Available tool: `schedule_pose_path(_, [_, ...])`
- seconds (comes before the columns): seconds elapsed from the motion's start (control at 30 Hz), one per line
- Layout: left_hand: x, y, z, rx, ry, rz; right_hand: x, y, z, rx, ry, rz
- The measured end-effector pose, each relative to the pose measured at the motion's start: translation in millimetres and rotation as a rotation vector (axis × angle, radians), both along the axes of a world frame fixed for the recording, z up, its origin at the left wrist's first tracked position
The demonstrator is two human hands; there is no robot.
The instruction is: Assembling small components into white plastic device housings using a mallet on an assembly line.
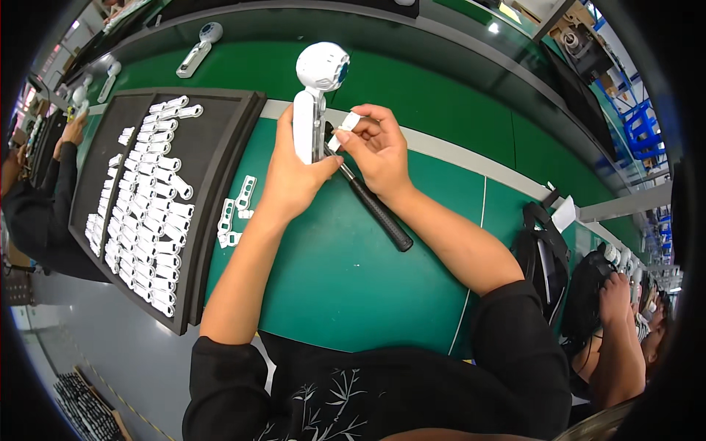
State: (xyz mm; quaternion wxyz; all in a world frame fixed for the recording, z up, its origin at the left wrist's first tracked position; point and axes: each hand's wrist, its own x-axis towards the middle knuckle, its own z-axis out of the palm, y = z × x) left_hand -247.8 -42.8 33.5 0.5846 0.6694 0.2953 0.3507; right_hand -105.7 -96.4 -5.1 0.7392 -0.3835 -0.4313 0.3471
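Observation:
My left hand (287,180) is wrapped round the slim body of a white device with a ball-shaped head (321,67), holding it upright, ball end away from me. Between the thumb and fingers of my right hand (384,156) is a small white plastic piece (344,132), close beside the device's right side. Below my hands lies a tool with a black grip (379,213) and a metal shaft; its far end is hidden behind them. Several loose white plastic parts (245,192) rest on the green table left of my left forearm.
A black foam tray (220,140) at the left carries rows of white parts. Another ball-headed device (198,51) lies at the far left. A black bag (540,250) sits at the right. Co-workers' arms (614,345) show at both sides. A metal ledge (434,148) crosses behind my hands.

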Motion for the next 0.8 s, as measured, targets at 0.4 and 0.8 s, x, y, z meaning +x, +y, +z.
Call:
schedule_pose_path(0.4, [3.9,-10.4,-9.5,0.179,-0.047,0.117,-5.8,-2.5,0.7,-0.047,-0.249,0.014])
schedule_pose_path(0.8, [4.3,-10.8,-11.2,0.064,-0.098,0.037,-5.1,-4.9,-1.8,-0.02,-0.197,0.047])
